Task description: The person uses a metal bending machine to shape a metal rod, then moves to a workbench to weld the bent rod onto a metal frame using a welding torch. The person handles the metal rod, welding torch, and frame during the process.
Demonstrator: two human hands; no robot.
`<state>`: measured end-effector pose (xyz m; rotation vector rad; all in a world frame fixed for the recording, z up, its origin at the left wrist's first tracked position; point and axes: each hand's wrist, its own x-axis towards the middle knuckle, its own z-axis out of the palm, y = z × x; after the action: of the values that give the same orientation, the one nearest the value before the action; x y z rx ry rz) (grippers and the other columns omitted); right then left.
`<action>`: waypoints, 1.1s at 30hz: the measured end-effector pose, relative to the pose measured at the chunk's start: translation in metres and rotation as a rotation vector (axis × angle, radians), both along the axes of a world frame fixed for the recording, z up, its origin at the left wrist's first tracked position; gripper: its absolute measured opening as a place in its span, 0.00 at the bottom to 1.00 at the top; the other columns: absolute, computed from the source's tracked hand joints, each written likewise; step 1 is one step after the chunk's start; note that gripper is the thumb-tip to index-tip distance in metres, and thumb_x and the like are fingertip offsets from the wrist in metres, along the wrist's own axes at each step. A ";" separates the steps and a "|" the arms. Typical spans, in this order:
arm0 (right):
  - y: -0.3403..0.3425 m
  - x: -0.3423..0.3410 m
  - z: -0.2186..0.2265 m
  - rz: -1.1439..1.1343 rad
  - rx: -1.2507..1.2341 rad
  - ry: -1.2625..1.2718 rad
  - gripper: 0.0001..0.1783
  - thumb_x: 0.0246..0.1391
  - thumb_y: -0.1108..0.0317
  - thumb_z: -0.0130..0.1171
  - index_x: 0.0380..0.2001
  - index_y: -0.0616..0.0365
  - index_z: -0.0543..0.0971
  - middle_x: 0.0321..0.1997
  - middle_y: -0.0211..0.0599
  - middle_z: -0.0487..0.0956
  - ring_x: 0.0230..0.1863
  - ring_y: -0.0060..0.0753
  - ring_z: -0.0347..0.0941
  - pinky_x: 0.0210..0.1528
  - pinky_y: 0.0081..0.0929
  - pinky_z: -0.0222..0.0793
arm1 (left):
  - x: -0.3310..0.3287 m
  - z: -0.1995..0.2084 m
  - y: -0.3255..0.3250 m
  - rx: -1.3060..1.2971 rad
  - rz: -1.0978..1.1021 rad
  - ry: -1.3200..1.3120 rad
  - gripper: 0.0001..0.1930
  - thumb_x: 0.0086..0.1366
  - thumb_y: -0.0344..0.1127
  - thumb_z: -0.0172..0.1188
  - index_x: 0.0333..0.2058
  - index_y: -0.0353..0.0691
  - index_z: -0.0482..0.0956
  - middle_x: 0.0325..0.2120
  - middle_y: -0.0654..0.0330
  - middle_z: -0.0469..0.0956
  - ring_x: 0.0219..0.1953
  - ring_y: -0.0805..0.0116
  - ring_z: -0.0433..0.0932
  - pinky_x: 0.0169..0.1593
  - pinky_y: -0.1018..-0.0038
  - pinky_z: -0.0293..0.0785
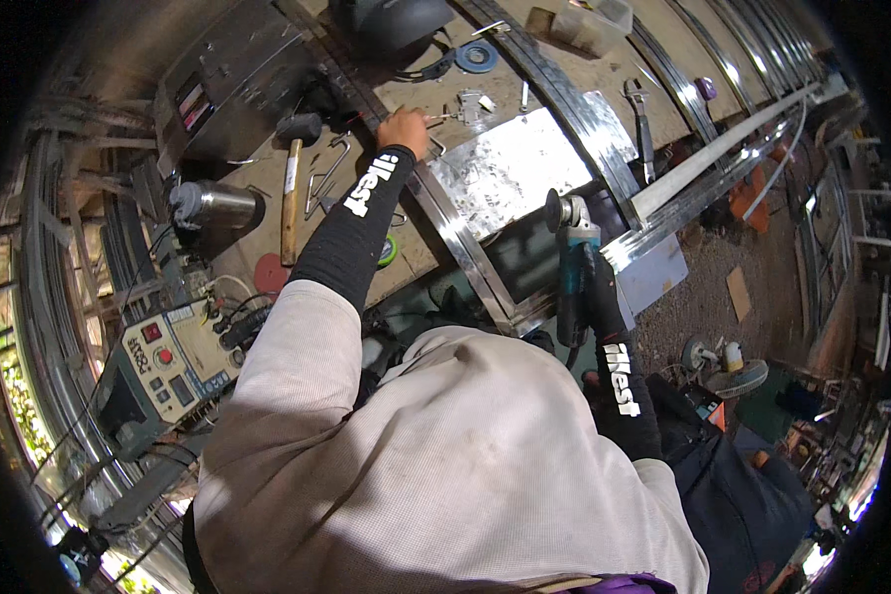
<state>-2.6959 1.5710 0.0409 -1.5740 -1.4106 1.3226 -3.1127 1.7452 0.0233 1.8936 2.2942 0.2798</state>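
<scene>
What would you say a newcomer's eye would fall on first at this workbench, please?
Most likely the teal angle grinder at centre, held in the right hand over the end of a shiny steel frame. Next, the left hand, arm stretched forward in a black sleeve, reaching small metal parts beside a scuffed steel sheet. At left lie a wooden-handled hammer and a welding machine.

Teal, perhaps bluish, grinder (574, 267); black sleeves (351, 228) with white lettering.
</scene>
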 end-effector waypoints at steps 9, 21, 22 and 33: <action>-0.012 -0.003 0.024 -0.012 0.023 -0.016 0.20 0.72 0.54 0.50 0.51 0.61 0.77 0.39 0.39 0.81 0.40 0.34 0.78 0.41 0.37 0.76 | -0.010 -0.025 0.060 -0.580 0.178 -0.029 0.21 0.65 0.43 0.54 0.52 0.41 0.84 0.56 0.49 0.80 0.58 0.52 0.79 0.60 0.60 0.74; -0.015 -0.014 0.041 0.030 0.083 -0.004 0.21 0.71 0.54 0.51 0.51 0.62 0.77 0.42 0.41 0.81 0.43 0.33 0.78 0.44 0.36 0.75 | -0.047 -0.029 0.055 -0.569 -0.324 -0.056 0.23 0.77 0.50 0.45 0.42 0.41 0.86 0.43 0.48 0.83 0.46 0.48 0.81 0.52 0.57 0.73; -0.015 -0.016 0.043 0.039 0.093 0.000 0.22 0.71 0.54 0.51 0.51 0.63 0.77 0.42 0.41 0.81 0.44 0.33 0.78 0.44 0.35 0.74 | -0.048 -0.018 0.047 -0.558 -0.325 -0.128 0.23 0.78 0.49 0.45 0.42 0.40 0.85 0.41 0.49 0.84 0.43 0.51 0.81 0.50 0.58 0.74; -0.001 -0.037 0.070 0.180 0.249 0.005 0.23 0.71 0.53 0.52 0.52 0.64 0.77 0.45 0.43 0.80 0.46 0.32 0.77 0.47 0.34 0.73 | 0.030 0.064 -0.119 -0.208 -0.119 -1.376 0.16 0.77 0.41 0.50 0.35 0.35 0.77 0.19 0.69 0.65 0.20 0.79 0.63 0.26 0.76 0.63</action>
<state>-2.7327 1.5697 0.1111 -1.3046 -1.6755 1.1954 -3.0831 1.6258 0.0870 1.0608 1.1821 0.9109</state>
